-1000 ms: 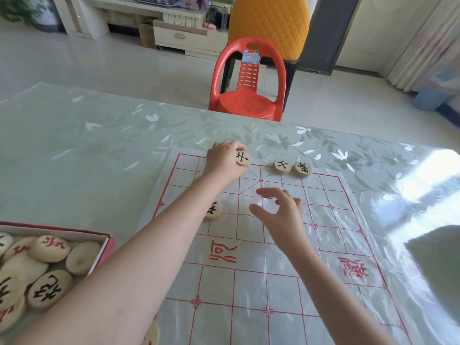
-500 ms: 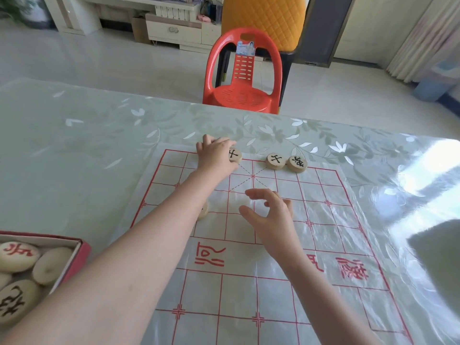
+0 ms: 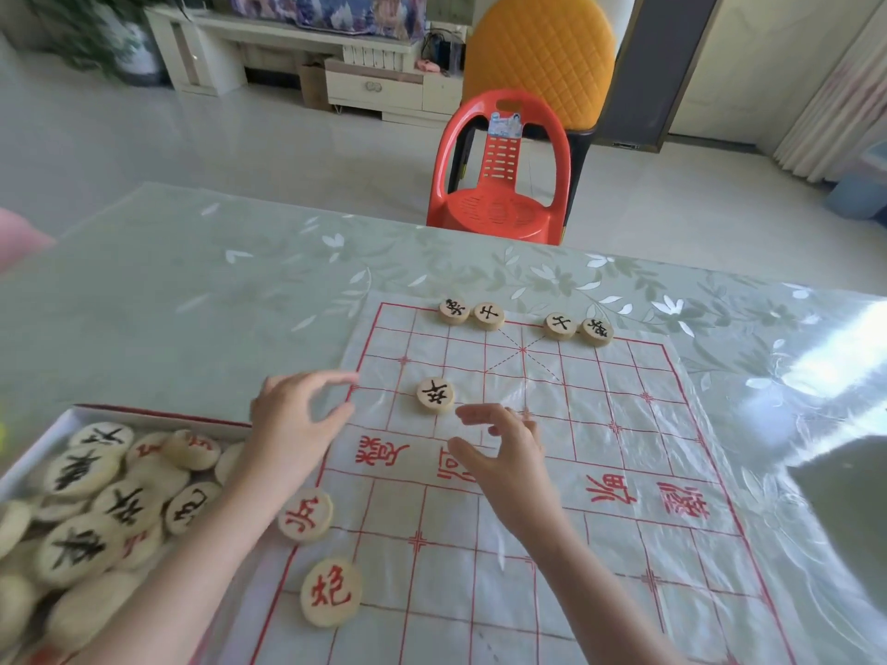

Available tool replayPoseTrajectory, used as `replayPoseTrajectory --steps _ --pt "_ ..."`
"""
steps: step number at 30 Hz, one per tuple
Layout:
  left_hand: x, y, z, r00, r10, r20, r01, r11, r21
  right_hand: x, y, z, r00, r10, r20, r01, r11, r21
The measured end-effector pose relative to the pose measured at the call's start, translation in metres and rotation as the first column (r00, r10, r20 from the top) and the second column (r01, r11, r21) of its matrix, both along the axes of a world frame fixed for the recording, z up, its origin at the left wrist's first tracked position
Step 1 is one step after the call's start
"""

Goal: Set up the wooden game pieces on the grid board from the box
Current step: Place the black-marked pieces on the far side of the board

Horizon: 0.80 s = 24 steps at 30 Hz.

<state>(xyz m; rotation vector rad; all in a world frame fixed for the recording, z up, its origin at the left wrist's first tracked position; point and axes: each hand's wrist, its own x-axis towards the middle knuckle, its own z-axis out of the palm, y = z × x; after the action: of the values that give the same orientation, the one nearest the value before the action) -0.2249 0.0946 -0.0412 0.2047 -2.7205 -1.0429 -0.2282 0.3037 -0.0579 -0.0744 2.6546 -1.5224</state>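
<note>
The thin white grid board point(image 3: 624, 448) with red lines lies on the table. Several black-lettered wooden discs stand along its far edge, among them one at far left point(image 3: 454, 311) and one at far right point(image 3: 596, 331). Another black-lettered disc point(image 3: 435, 395) lies a few rows nearer. Two red-lettered discs point(image 3: 305, 515) point(image 3: 330, 591) lie at the board's near left. The box point(image 3: 62, 424) at left holds several discs. My left hand point(image 3: 293, 419) hovers at the board's left edge, fingers loosely curved, holding nothing. My right hand point(image 3: 504, 448) hovers over the board's middle, fingers relaxed, holding nothing.
The table point(image 3: 192, 290) has a pale green leaf-patterned glossy cover. A red plastic chair point(image 3: 501, 175) stands beyond its far edge, with an orange padded chair point(image 3: 542, 55) behind it. Bright glare falls on the table's right side.
My left hand let go of the disc at the far row and drew back toward the box. The view shifted, so the box and two red-lettered discs show more.
</note>
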Motion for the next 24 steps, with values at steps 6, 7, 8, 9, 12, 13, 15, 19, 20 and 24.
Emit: replayPoseTrajectory --steps 6,7,8,9,12,13,15,19,20,24 --pt "0.08 -0.073 -0.004 0.993 0.085 -0.082 -0.074 0.989 0.129 0.039 -0.049 0.008 0.987 0.159 0.022 -0.159 0.987 -0.001" --pt "0.087 -0.081 -0.006 0.993 0.093 -0.079 -0.083 0.989 0.123 0.043 -0.058 0.009 0.984 0.178 0.022 -0.178 0.984 0.007" --pt "0.093 -0.088 -0.008 0.992 0.092 -0.084 -0.084 0.991 0.101 0.048 -0.066 0.009 0.981 0.194 0.025 -0.195 0.981 0.01" --pt "0.097 -0.094 -0.01 0.992 0.093 -0.091 -0.087 0.994 0.064 0.052 -0.075 0.01 0.978 0.208 0.029 -0.208 0.978 0.008" --pt "0.1 -0.103 -0.012 0.991 0.091 -0.099 -0.095 0.995 -0.031 0.061 -0.096 0.011 0.971 0.236 0.031 -0.236 0.972 0.01" --pt "0.1 -0.103 -0.013 0.992 0.095 -0.079 -0.1 0.993 -0.056 0.063 -0.101 0.011 0.969 0.243 0.033 -0.244 0.97 0.014" --pt "0.099 -0.103 -0.016 0.995 0.099 -0.018 -0.101 0.983 -0.152 0.066 -0.11 0.012 0.965 0.26 0.035 -0.261 0.965 0.023" --pt "0.102 -0.095 -0.027 0.996 0.072 0.048 -0.048 0.924 -0.38 0.067 -0.122 0.015 0.956 0.292 0.007 -0.292 0.953 0.075" --pt "0.102 -0.094 -0.029 0.997 0.067 0.037 -0.045 0.906 -0.421 0.066 -0.125 0.016 0.955 0.297 0.004 -0.296 0.951 0.093" --pt "0.097 -0.092 -0.035 0.998 0.059 0.0 -0.051 0.85 -0.524 0.058 -0.145 0.023 0.935 0.339 -0.101 -0.312 0.925 0.215"
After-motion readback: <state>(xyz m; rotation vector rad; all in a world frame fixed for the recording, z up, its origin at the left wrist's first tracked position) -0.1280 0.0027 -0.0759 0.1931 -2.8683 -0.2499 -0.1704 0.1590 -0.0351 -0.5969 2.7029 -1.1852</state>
